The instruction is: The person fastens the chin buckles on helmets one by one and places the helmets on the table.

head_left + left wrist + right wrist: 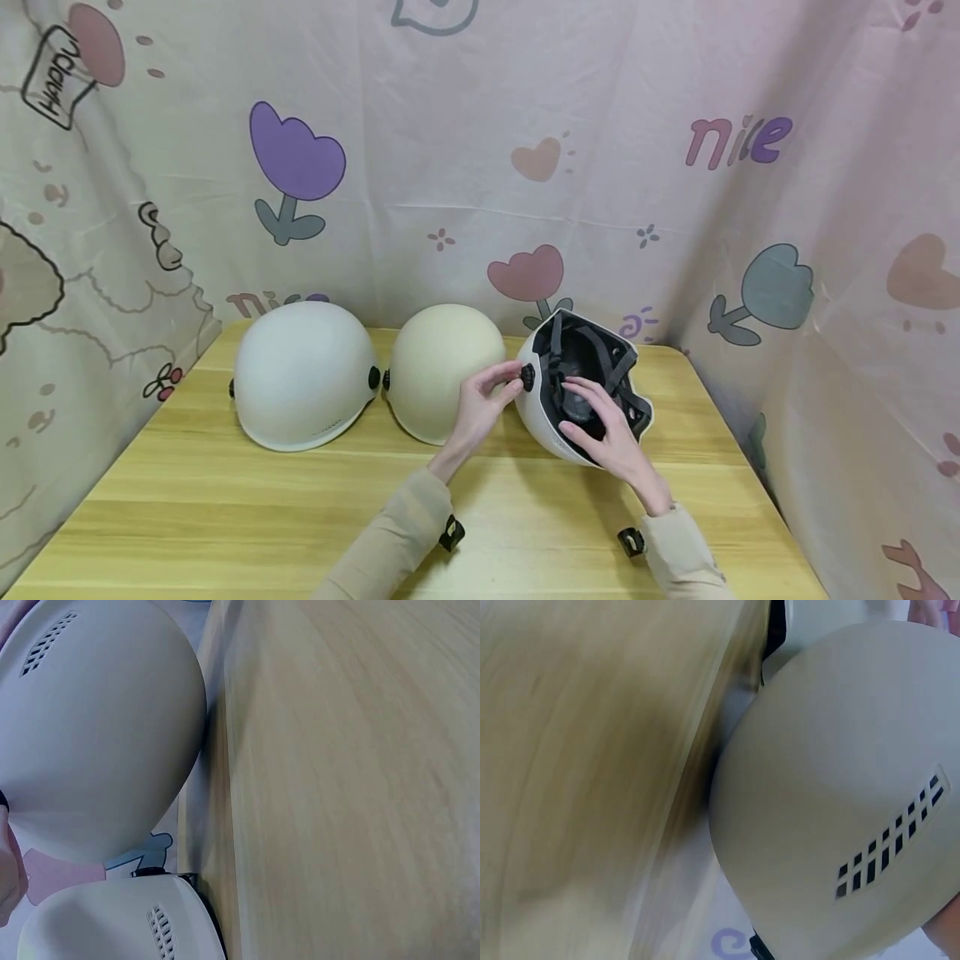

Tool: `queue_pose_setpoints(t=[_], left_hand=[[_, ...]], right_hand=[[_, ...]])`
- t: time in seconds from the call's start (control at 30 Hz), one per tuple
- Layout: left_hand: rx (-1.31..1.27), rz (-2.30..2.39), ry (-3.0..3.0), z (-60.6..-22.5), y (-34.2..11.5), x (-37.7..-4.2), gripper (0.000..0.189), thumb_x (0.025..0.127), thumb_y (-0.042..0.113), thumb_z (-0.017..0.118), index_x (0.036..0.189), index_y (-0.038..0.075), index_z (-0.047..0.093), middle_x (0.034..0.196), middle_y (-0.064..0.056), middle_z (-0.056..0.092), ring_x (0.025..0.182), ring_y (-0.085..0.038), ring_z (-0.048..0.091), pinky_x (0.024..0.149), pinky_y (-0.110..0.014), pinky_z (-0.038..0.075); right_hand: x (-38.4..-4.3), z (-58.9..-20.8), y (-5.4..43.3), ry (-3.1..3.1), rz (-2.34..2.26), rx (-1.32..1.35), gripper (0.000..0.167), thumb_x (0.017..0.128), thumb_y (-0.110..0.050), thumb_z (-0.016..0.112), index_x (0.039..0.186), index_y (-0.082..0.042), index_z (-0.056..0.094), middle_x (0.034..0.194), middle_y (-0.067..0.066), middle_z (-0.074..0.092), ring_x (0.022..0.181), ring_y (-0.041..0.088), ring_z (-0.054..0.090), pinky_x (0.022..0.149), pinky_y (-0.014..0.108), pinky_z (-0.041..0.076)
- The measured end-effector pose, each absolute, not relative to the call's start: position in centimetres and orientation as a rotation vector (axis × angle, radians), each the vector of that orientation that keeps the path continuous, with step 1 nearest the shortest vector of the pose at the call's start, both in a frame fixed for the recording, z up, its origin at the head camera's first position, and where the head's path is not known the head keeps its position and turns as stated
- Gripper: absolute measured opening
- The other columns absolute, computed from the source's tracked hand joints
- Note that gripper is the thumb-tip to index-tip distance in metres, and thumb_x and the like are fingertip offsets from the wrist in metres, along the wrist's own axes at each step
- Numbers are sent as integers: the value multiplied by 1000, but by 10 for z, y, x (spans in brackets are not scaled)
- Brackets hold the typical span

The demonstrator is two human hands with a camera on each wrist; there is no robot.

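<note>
At the right of the head view, a white helmet [539,417] leans on its shell with its black padded inside [577,350] and dark straps [617,371] facing up and toward me. My left hand [480,408] is at its left side, thumb and fingertips at the round black knob [528,377]. Over the opening is my right hand [611,437], its fingers spread and reaching in over the lining, thumb apart from them. The right wrist view shows the helmet's outer shell [802,772] with a patch of slotted vents [889,840].
A cream helmet [442,358] stands dome-up just left of the tilted one, and a larger white helmet [303,367] stands left of that. All are on a wooden table [225,517]. A printed curtain [420,125] hangs behind and along both sides.
</note>
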State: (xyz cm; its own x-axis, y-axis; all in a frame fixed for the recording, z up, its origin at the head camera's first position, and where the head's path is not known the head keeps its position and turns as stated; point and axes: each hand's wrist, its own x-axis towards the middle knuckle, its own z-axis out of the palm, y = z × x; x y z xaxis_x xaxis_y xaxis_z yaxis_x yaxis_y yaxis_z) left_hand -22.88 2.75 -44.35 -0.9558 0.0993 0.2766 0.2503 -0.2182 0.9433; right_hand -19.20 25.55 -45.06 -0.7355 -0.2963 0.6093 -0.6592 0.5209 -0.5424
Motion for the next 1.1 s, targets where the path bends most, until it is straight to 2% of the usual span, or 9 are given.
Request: queue_pose_setpoints(t=[0.13,0.27,0.37,0.53,0.63,0.73,0.87,0.97,1.1], left_hand=[[-429,-2372,-1889,-444,27,-230,32,89,-1,72,121,-4,69,126,-23,69,114,-27,67,98,-23,53],[-420,-2446,-1882,-444,27,-230,34,91,1,71,124,-3,67,128,-21,68,112,-18,67,95,-19,54],[-407,-2528,-1854,-442,27,-230,35,92,0,69,126,-4,65,130,-21,67,109,-12,66,94,-17,54],[-375,-2676,-1755,-441,28,-229,38,93,-5,65,130,-8,61,131,-22,66,105,-7,66,93,-19,56],[-356,-2736,-1705,-441,28,-229,39,94,-7,63,132,-9,58,128,-20,67,103,-6,66,92,-19,56],[-342,-2784,-1660,-441,29,-229,39,94,-7,61,133,-10,57,125,-17,68,101,-7,67,93,-19,56],[-341,-2816,-1632,-440,30,-229,39,95,-6,62,134,-9,57,121,-11,70,101,-7,68,94,-21,56],[-342,-2837,-1617,-440,31,-229,40,95,-6,61,135,-9,56,118,-6,71,100,-7,68,94,-21,56],[-345,-2885,-1562,-439,30,-229,41,96,-7,58,137,-10,53,119,-5,71,101,-7,69,95,-21,55]], right_hand=[[-193,-452,255,-2283,1124,799,53,82,-2,75,134,-5,61,133,17,61,124,17,56,109,14,36],[-195,-448,253,-2290,1221,797,53,88,4,69,139,-1,56,127,18,64,108,27,64,98,26,50],[-196,-440,250,-2316,1319,795,52,93,6,63,143,2,50,122,20,66,104,21,67,93,25,55],[-198,-425,242,-2369,1441,750,51,98,1,58,148,-2,45,119,21,66,103,2,65,92,14,52],[-200,-417,238,-2426,1443,711,50,100,-5,58,149,-9,46,119,19,66,100,4,65,89,14,52],[-202,-411,234,-2482,1376,685,48,102,-11,58,149,-15,48,119,16,65,98,12,65,87,17,52],[-207,-409,231,-2519,1285,693,48,102,-13,59,149,-17,49,117,14,64,96,20,64,85,21,52],[-210,-408,230,-2535,1256,725,51,101,-11,60,150,-16,47,113,12,64,88,19,62,78,22,52],[-213,-405,229,-2544,1236,776,54,99,-7,61,150,-14,46,104,10,61,71,12,54,65,23,47]])
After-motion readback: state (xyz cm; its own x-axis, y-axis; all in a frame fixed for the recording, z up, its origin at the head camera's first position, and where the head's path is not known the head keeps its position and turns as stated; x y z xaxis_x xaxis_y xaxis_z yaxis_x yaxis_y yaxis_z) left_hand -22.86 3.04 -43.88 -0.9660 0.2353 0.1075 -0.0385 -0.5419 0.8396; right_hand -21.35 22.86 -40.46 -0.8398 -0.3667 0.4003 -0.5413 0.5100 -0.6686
